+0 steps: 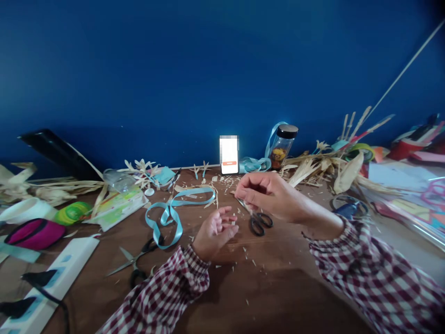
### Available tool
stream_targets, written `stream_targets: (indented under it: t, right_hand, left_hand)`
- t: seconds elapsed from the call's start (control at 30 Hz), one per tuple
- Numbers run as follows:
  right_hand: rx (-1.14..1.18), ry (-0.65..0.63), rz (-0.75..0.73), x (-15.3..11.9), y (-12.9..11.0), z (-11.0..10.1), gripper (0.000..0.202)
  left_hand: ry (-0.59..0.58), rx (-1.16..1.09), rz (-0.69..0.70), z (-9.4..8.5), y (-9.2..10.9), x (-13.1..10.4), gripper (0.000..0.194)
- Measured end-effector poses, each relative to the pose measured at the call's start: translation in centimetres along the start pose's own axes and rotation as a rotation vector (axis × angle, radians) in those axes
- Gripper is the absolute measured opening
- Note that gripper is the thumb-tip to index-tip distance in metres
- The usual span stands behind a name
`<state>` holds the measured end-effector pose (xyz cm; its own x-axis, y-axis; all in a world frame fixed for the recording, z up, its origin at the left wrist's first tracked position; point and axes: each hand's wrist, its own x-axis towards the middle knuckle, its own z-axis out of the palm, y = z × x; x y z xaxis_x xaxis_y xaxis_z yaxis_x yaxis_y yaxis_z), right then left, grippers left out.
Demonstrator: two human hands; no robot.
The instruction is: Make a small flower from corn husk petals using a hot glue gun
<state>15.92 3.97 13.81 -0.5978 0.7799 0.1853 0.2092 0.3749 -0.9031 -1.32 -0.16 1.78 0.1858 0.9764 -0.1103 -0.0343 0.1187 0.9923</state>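
My left hand point(214, 234) hovers low over the middle of the brown table, its fingers loosely curled and apart. A tiny pale speck shows near its thumb; whether it touches the hand is unclear. To its right and higher up, my right hand point(269, 195) is pinched, thumb against fingertips, and whatever it may hold is too small to make out. Below the right hand lie black-handled scissors point(257, 226), their blades partly hidden by it. Left of my left hand, a light blue ribbon point(176, 232) lies in loops. Another pair of scissors point(134, 262) rests open, partly behind my left sleeve.
A lit phone point(229, 155) leans against the blue wall. Beside it stand a black-lidded jar point(283, 146) and dried husks point(309, 169). A white power strip point(57, 278) lies at the left, near green tape point(73, 213). Pale scraps litter the brown table point(271, 297).
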Motion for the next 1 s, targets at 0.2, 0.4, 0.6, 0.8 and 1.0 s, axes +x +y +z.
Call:
stream_targets:
  t: [0.2,0.4,0.6,0.8,1.0]
  right_hand:
    - [-0.011,-0.030,-0.002,-0.1,-0.2,-0.1,0.021]
    - [-0.017,-0.063,-0.003,-0.2,-0.5,0.3,0.020]
    - [-0.008,-0.067,-0.007,0.1,-0.5,0.8,0.020]
    - [-0.027,-0.087,-0.031,-0.1,-1.1,0.8,0.019]
    - [-0.033,-0.083,-0.051,-0.4,-1.8,1.1,0.020]
  left_hand:
    - [0.278,0.086,-0.043,-0.5,0.4,0.0,0.037]
    - [0.438,0.082,0.066,-1.6,0.2,0.0,0.038]
    - [0.666,0.209,0.282,-2.4,-0.3,-1.0,0.031]
    - [0.332,0.520,0.503,-1.3,0.0,-1.1,0.038]
    - [0.228,0.517,0.462,0.3,-0.1,0.2,0.024]
